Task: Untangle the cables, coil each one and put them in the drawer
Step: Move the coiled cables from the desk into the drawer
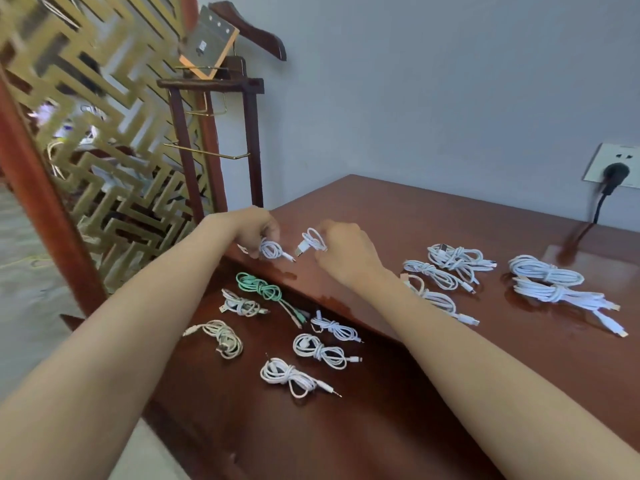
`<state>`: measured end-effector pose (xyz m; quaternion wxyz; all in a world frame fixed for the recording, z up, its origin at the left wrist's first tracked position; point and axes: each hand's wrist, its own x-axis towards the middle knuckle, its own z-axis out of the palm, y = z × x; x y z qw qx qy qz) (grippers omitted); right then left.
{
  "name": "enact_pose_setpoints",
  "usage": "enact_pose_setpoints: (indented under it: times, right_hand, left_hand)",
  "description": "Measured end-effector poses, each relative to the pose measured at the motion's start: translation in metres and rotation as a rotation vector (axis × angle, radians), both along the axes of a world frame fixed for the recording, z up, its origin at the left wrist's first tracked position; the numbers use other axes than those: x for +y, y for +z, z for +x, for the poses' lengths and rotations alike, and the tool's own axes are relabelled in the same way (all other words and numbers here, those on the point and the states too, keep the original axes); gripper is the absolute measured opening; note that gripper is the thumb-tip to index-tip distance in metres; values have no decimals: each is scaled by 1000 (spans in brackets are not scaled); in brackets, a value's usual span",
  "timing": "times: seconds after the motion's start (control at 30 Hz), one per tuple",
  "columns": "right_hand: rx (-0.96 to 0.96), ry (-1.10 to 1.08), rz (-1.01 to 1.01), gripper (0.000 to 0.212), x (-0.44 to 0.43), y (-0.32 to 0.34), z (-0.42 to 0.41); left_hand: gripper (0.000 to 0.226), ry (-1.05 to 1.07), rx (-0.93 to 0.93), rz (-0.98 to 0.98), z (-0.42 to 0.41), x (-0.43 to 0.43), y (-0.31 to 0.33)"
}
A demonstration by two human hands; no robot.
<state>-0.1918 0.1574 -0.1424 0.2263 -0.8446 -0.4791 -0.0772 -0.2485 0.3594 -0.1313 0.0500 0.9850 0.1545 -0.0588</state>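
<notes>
So the person has a bundle in each hand. The left hand (258, 230) is curled over, pinching a short white cable (272, 250) that's already wound into a small loop with the plug end poking out toward 4 o'clock. The right hand (343, 249) pinches a white USB cable (311, 240), also looped, with the connector hanging out at 7 o'clock. Both sit just above the front edge of the desk (415, 216), right over the open drawer (363, 393) at 6 o'clock, which looks like the spot to drop them from.

The drawer already has a mint-green cable (259, 287) and several white coils (320, 346) lying apart from each other, probably spaced so they don't re-tangle. Out at 3 o'clock on the desk, more tied white bundles (453, 259) wait, the fattest ones (547, 275) farthest out. The sorting looks mostly done, with moving them into the drawer the step in hand.
</notes>
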Motion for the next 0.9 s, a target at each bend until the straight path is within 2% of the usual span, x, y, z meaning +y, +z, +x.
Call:
enact_pose_setpoints:
  times: [0.07,0.2,0.37,0.57,0.73,0.9]
  right_hand:
    - [99,20,-53,11,0,-5,-17]
    - [349,55,-225,24,0,-19,-42]
    - [679,213,-473,17,-6,-33,-77]
    - [705,287,-637,27,-8,-52,-105]
    - [708,271,-680,16,-7,-64,-109]
    - [707,230,-649,18,-10,-65,-99]
  left_hand:
    - [32,-2,5,-16,-17,-5,3]
    - [32,42,182,-80,-50,-16,0]
    - [30,57,334,-46,-82,-35,-25]
    - [34,64,479,-50,-104,-49,-46]
    - [40,59,577,9,-110,-55,-56]
    - [41,61,612,-20,-106,-60,-52]
